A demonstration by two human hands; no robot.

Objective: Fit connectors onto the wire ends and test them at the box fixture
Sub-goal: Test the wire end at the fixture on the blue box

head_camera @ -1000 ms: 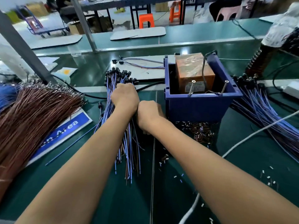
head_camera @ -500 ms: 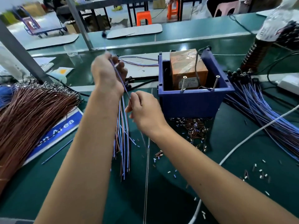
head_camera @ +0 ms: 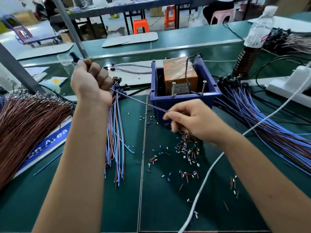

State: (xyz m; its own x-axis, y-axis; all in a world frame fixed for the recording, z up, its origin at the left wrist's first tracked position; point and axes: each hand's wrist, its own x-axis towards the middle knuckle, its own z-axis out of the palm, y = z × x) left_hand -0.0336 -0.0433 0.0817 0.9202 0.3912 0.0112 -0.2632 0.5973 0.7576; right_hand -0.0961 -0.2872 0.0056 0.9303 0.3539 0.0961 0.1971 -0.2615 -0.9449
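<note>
Since the earlier frame, both hands have drawn apart: the left hand [head_camera: 91, 81] has risen up and away from the body, and the right hand [head_camera: 193, 121] has slid down the wire pair [head_camera: 138, 100] toward its free end, pulling it taut between them.

Left hand: fingers curled round the upper end of the wire pair, where a black connector [head_camera: 74, 56] projects beyond the knuckles. Right hand: thumb and forefinger pinch the wire near its lower end; the remaining fingers are loosely curled.

Location: the wire pair runs diagonally from the left fist down to the right fingertips. The box fixture [head_camera: 183, 96] stands just beyond the right hand, its two upright screws [head_camera: 188, 89] at the near rim. The wire bundle [head_camera: 115, 132] lies below the left wrist.

Step in hand, as judged: one wire has been singled out and straightened for testing. The next move calls for bringing the bare ends to the screws, one conductor to each.
</note>
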